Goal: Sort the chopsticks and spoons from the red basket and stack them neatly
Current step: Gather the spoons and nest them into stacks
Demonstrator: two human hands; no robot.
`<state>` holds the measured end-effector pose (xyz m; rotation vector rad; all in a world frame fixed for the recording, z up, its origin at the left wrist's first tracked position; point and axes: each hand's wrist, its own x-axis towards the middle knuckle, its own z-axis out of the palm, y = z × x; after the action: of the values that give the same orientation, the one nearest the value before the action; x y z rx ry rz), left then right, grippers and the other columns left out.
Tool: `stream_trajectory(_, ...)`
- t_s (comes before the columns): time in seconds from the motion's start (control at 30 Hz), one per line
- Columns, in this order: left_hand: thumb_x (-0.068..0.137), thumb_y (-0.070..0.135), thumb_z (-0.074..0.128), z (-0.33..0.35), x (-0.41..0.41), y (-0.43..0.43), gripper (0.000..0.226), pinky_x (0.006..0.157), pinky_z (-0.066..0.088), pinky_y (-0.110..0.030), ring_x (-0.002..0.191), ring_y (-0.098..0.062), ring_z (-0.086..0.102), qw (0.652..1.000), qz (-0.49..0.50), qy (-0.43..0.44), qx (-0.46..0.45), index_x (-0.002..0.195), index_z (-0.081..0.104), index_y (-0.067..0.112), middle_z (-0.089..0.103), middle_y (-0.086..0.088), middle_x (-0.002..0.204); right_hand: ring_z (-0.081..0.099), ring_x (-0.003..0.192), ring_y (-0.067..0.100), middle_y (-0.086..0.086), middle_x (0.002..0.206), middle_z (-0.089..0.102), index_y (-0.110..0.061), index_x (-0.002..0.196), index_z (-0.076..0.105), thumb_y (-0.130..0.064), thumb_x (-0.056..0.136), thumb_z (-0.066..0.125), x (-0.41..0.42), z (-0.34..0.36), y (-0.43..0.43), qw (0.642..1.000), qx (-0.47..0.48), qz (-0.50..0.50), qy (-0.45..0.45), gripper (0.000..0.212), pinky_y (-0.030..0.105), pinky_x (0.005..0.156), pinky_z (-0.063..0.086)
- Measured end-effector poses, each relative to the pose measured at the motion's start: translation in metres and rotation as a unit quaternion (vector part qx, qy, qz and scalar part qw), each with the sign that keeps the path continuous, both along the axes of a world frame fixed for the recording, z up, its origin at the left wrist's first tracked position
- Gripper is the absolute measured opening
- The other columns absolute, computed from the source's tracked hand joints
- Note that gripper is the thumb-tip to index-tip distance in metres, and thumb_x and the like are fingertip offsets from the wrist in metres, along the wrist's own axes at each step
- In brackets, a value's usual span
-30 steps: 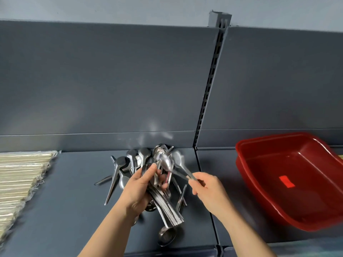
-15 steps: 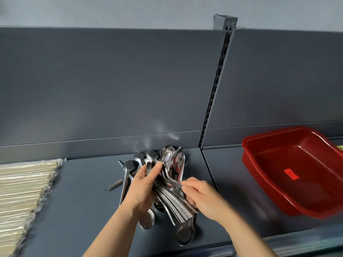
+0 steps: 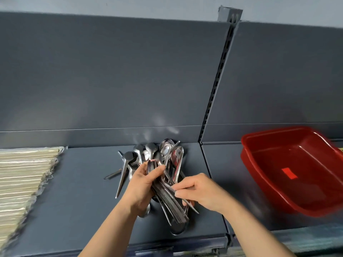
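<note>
Spoons are the business here: a nested bundle of spoons [image 3: 168,199] sits nearest the shelf's front edge, clamped in the left hand [image 3: 142,188], bowls toward the back panel and handle ends fanning down toward the front lip. The right hand [image 3: 200,193] pinches 1 spoon handle against the bundle's right side, fingers curled closed on it. To do this step well, I judge the right hand should slide that spoon in along the handles so its bowl seats into the others, while the left thumb loosens just enough to admit it without letting the stack splay. Behind the hands, loose spoons [image 3: 148,154] lie scattered toward the shelf's back edge, not yet gathered. Wrapped chopsticks [image 3: 24,179] are stacked at the shelf's left end. The red basket [image 3: 289,173], apparently empty, rests at the right end.
</note>
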<state>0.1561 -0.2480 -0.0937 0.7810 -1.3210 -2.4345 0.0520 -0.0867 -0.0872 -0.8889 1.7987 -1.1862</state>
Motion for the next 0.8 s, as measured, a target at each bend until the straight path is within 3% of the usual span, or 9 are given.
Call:
stream_trajectory(0.1,0.085,0.005,0.064,-0.001,0.002,0.002,0.024,0.058,0.052,-0.033,0.061,-0.021,0.058,0.999,0.051,0.002,0.020,0.108,0.059,0.003,0.058,-0.012,0.076,0.063,0.074,0.003,-0.007,0.085,0.071,-0.035,0.092,0.076,-0.030,0.086,0.065,-0.012,-0.001,0.007,0.999,0.004,0.020,0.040,0.014,0.023,0.071,0.051)
stream_trajectory(0.17,0.087,-0.002,0.054,-0.002,0.009,0.001,0.018,0.052,0.051,-0.031,0.061,-0.022,0.063,0.994,0.093,0.015,0.054,0.104,0.058,0.002,0.063,-0.015,0.082,0.060,0.083,0.002,-0.012,0.096,0.067,-0.036,0.101,0.074,-0.020,0.086,0.068,-0.027,-0.007,0.014,0.989,0.036,0.033,0.142,0.023,0.024,0.083,0.048)
stream_trajectory(0.27,0.087,-0.005,0.046,-0.003,0.026,-0.002,0.025,0.053,0.050,-0.030,0.075,-0.029,0.069,0.989,0.130,0.007,0.076,0.105,0.059,0.005,0.068,-0.015,0.094,0.046,0.111,0.008,-0.012,0.119,0.060,-0.026,0.119,0.068,-0.021,0.083,0.072,-0.037,-0.023,0.019,0.922,0.109,0.136,0.346,0.036,0.024,0.101,0.036)
stream_trajectory(0.4,0.095,0.005,0.047,-0.010,0.046,0.004,0.021,0.062,0.044,-0.038,0.059,-0.022,0.063,0.988,0.142,-0.002,0.057,0.114,0.057,0.003,0.063,-0.017,0.097,0.039,0.111,0.011,-0.012,0.111,0.060,-0.030,0.113,0.071,-0.025,0.089,0.065,-0.035,-0.033,0.013,0.878,0.075,0.178,0.437,0.025,0.024,0.098,0.034)
stream_trajectory(0.5,0.095,0.009,0.050,-0.014,0.054,0.011,0.017,0.057,0.044,-0.033,0.055,-0.019,0.055,0.987,0.147,0.022,0.060,0.112,0.052,0.008,0.055,-0.018,0.092,0.043,0.105,0.010,-0.011,0.103,0.065,-0.029,0.103,0.076,-0.024,0.092,0.062,-0.037,-0.033,0.013,0.879,0.043,0.199,0.431,0.018,0.020,0.093,0.033)
stream_trajectory(0.63,0.090,0.023,0.061,-0.018,0.060,0.018,0.020,0.050,0.048,-0.028,0.070,-0.021,0.061,0.983,0.179,0.028,0.030,0.099,0.056,0.007,0.063,-0.012,0.088,0.058,0.083,0.002,-0.011,0.086,0.070,-0.024,0.099,0.077,-0.016,0.090,0.065,-0.048,-0.024,0.027,0.954,0.018,0.093,0.283,0.017,0.021,0.079,0.042)
stream_trajectory(0.73,0.083,0.029,0.068,-0.018,0.056,0.025,0.028,0.054,0.049,-0.025,0.067,-0.016,0.061,0.985,0.167,0.029,0.020,0.094,0.057,0.007,0.061,-0.010,0.088,0.058,0.067,0.001,-0.014,0.073,0.061,-0.028,0.106,0.075,-0.017,0.092,0.062,-0.040,-0.018,0.026,0.970,0.015,0.048,0.237,0.022,0.016,0.067,0.042)
stream_trajectory(0.8,0.075,0.028,0.073,-0.017,0.049,0.031,0.026,0.054,0.050,-0.023,0.067,-0.014,0.062,0.985,0.171,0.021,0.020,0.091,0.062,0.010,0.064,-0.008,0.084,0.058,0.073,0.002,-0.014,0.081,0.058,-0.030,0.117,0.070,-0.020,0.097,0.055,-0.025,-0.014,0.020,0.970,0.013,0.079,0.229,0.027,0.015,0.070,0.042)
